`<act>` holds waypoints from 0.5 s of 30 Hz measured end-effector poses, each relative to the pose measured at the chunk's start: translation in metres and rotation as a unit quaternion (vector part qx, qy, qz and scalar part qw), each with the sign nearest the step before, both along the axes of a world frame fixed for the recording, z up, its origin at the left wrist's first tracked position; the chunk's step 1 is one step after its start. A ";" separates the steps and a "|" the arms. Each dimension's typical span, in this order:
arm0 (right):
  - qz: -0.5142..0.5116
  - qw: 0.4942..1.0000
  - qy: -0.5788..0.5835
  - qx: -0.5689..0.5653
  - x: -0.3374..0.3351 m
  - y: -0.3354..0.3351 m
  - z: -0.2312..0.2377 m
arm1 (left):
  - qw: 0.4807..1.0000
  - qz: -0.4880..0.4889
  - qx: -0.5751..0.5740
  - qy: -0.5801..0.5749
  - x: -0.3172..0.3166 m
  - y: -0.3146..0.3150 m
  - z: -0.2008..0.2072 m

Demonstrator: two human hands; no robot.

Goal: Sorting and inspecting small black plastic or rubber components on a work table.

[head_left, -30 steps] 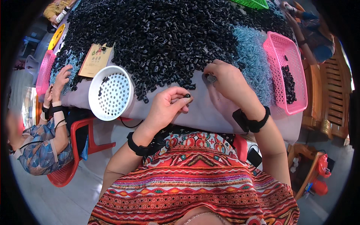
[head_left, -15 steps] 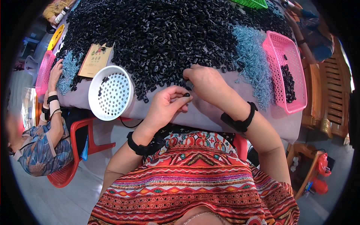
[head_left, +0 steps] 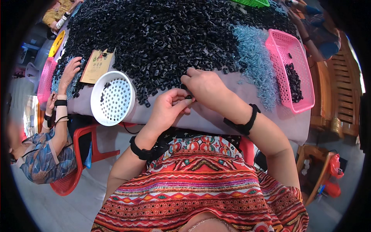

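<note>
Between the thumb and fingers of my left hand [head_left: 163,110] is a small black plastic piece [head_left: 188,97], held just above the near edge of the table. My right hand [head_left: 206,87] is close beside it, its fingers bent together at the front of a wide pile of black plastic pieces [head_left: 166,42]. What those fingers grip is hidden behind the hand. To the right of the pile lies a heap of small clear bluish pieces [head_left: 253,50]. A white round basket [head_left: 94,104] with a few black pieces in it stands left of my hands.
A pink basket [head_left: 311,85] at the right holds black pieces. A booklet [head_left: 92,71] lies behind the white basket. At the left, a co-worker's hand [head_left: 69,75] is over more pieces, near another pink basket [head_left: 46,79]. A green basket [head_left: 257,3] sits at the far edge.
My right hand's fingertips have come slightly nearer to the left hand's black piece. The co-worker's hand at the left has shifted right, toward the booklet. The whole view has shifted a little.
</note>
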State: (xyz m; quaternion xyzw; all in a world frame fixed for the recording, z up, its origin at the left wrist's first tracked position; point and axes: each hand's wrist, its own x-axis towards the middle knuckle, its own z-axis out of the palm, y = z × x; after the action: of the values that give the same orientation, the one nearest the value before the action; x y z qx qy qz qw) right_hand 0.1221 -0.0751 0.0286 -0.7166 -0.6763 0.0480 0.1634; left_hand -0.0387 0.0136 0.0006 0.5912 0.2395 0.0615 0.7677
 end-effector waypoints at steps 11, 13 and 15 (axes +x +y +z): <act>-0.002 0.999 0.032 -0.030 0.000 -0.005 -0.002 | 1.000 -0.005 -0.021 -0.017 -0.001 0.001 0.000; 0.034 0.998 0.042 0.024 0.002 -0.004 -0.006 | 1.000 -0.005 -0.012 -0.006 -0.001 0.001 0.001; 0.018 0.999 0.051 0.008 0.004 -0.007 -0.004 | 1.000 -0.003 -0.002 0.006 0.000 0.001 0.004</act>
State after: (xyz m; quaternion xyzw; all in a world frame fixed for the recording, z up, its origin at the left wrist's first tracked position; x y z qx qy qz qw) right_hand 0.1263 -0.0817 0.0248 -0.6998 -0.6801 0.0823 0.2024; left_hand -0.0392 0.0145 0.0044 0.5906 0.2424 0.0556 0.7677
